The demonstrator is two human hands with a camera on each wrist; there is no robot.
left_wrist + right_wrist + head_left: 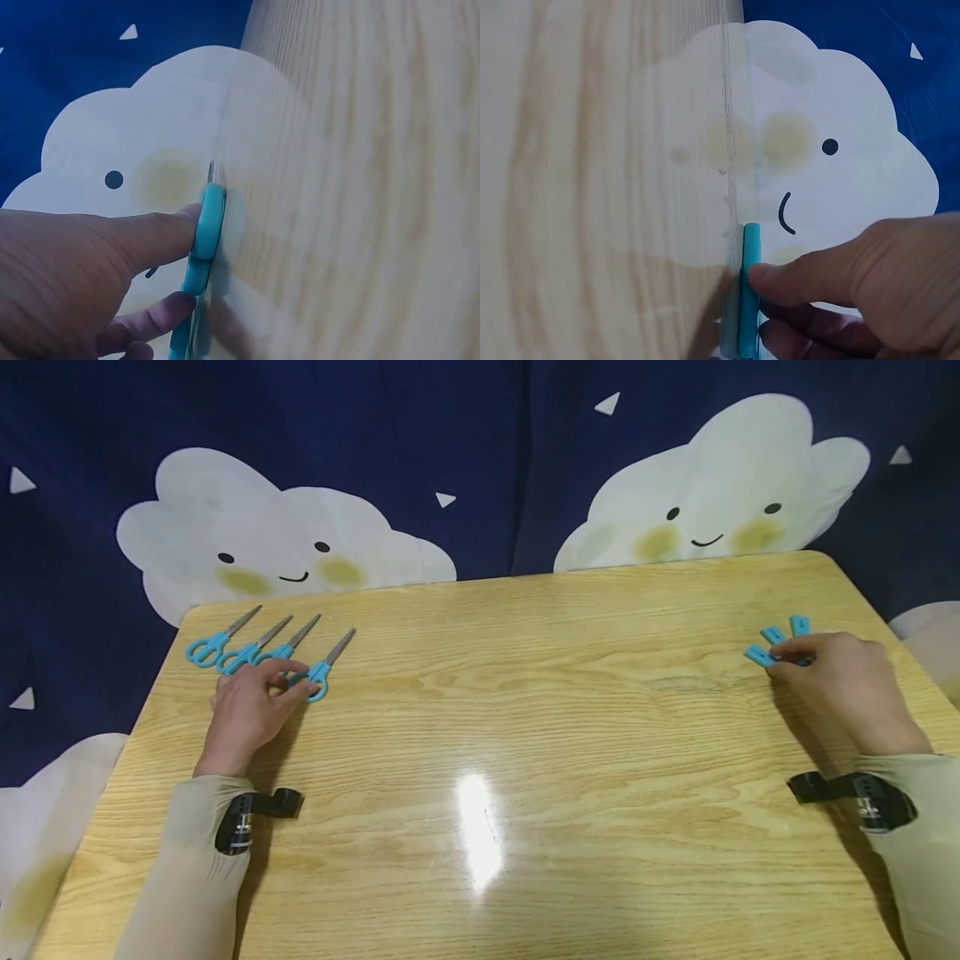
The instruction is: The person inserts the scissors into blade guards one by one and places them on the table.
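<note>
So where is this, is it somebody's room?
Probably a home room, maybe a child's. A small wooden table stands against a dark blue cloth with smiling clouds, and blue scissors lie by the left hand.

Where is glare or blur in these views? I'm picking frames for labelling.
Head view: a bright glare patch on the table, otherwise sharp. Left wrist view: table grain blurred, scissors fairly clear. Right wrist view: table soft and washed out.
</note>
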